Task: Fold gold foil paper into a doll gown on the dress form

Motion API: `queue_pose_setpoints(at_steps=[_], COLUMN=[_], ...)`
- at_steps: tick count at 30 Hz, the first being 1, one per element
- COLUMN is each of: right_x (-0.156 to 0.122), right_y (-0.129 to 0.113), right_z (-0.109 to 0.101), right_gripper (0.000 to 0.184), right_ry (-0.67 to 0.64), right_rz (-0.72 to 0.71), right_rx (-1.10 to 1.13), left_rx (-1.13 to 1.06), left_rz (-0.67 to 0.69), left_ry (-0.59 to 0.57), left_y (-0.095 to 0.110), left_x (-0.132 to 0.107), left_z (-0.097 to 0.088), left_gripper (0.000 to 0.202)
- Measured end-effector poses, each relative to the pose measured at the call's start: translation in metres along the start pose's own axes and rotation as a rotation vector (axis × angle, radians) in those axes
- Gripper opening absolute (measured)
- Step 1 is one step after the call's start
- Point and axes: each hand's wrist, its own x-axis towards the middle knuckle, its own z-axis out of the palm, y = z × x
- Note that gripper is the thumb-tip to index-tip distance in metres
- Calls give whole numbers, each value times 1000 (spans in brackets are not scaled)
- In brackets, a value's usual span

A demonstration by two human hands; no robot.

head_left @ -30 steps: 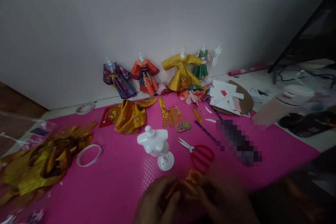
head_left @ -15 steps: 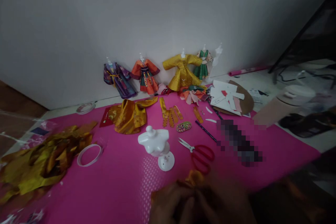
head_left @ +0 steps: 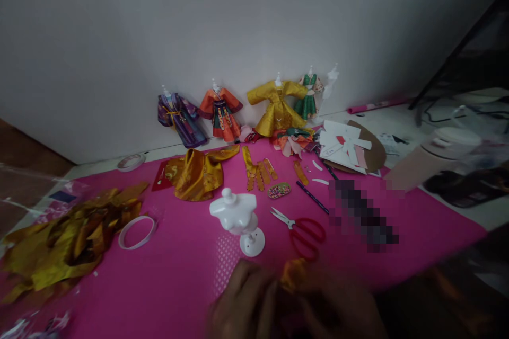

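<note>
A small piece of golden-orange fabric (head_left: 294, 275) is bunched up between my hands at the bottom of the head view. My left hand (head_left: 248, 299) has its fingers bent down and closed at the fabric's left side. On the other side, my right hand (head_left: 340, 302) is closed on the fabric, dark and blurred, with its fingertips hidden. Just beyond my hands stands a white bust form (head_left: 234, 212) on a round base. Red-handled scissors (head_left: 300, 228) lie with blades parted, right of the bust.
Golden scraps (head_left: 67, 238) and a ring of tape (head_left: 137, 233) lie left on the pink mat (head_left: 159, 286). A golden garment (head_left: 199, 175), cut strips (head_left: 254, 169), a patterned oval clip (head_left: 279, 190) and a pen (head_left: 312, 197) lie behind. Dressed doll forms (head_left: 220, 111) line the wall; a bottle (head_left: 433, 156) stands right.
My left hand has shifted left and its knuckles have risen. The fabric between my hands sits slightly lower. The things on the mat have stayed in place.
</note>
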Motion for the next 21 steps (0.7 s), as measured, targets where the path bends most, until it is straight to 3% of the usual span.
queue_pose_setpoints(at_steps=[3,8,15,21], right_x=[1,7,14,7], right_y=[0,-4,-7,-5], right_z=[-3,-6,-11,-16], right_gripper=[16,16,13,10], right_ry=[-12,22,23,-103], right_rz=[33,135,134,221], right_rx=[9,24,74,93], left_rx=[16,-72,-97,-139], left_rz=[88,-27,-166,-207], left_ry=[-97,-282,-343,-327], left_y=[-4,-2,3,7], left_x=[3,7,18,18], left_z=[-3,-1,3,7], left_gripper=[22,19,22,22])
